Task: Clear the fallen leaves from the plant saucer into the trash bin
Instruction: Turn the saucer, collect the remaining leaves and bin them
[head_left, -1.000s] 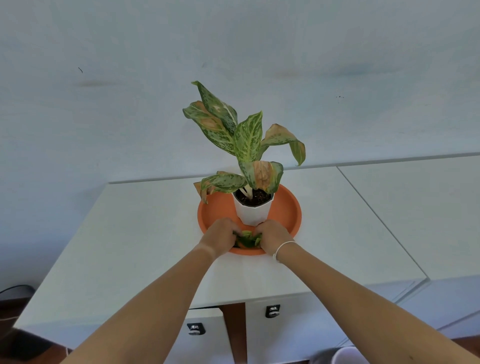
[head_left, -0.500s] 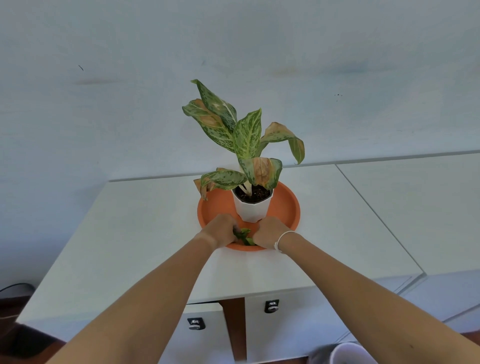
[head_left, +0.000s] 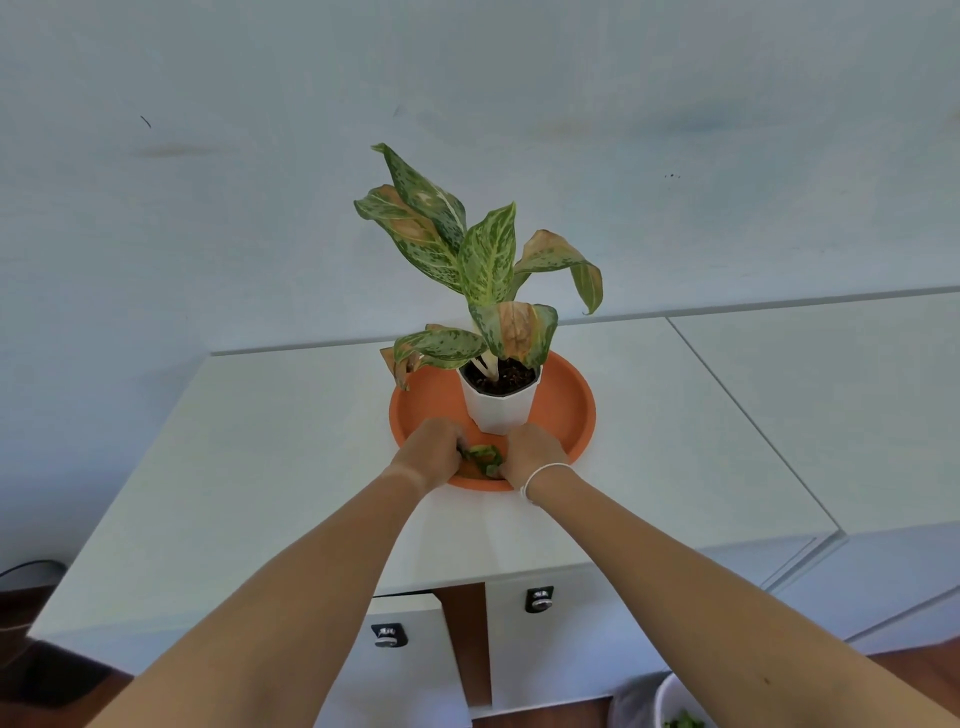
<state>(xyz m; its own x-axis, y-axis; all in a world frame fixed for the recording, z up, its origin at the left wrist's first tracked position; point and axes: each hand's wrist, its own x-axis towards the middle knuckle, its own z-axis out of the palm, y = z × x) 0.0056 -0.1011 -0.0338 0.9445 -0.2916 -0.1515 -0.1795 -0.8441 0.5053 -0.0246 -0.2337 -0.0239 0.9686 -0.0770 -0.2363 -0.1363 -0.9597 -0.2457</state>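
Note:
An orange round saucer (head_left: 563, 410) sits on a white cabinet top, with a white pot (head_left: 500, 408) and a speckled green plant (head_left: 485, 262) on it. Both hands rest at the saucer's near rim. A small bunch of green fallen leaves (head_left: 484, 457) lies between them. My left hand (head_left: 434, 452) curls around the bunch from the left. My right hand (head_left: 530, 454), with a white band at the wrist, presses it from the right. The fingers are hidden behind the knuckles. At the bottom right, the white trash bin (head_left: 667, 701) shows some green leaves inside.
The white cabinet top (head_left: 260, 467) runs left and right, with a seam to a second top (head_left: 831, 415) on the right. Drawer fronts with dark knobs (head_left: 539, 598) sit under the near edge. A blue-grey wall stands behind. A dark cable lies at the far left.
The two hands have stayed at the near rim and squeezed the leaves closer together. The view has shifted slightly, so the bin shows its leaves.

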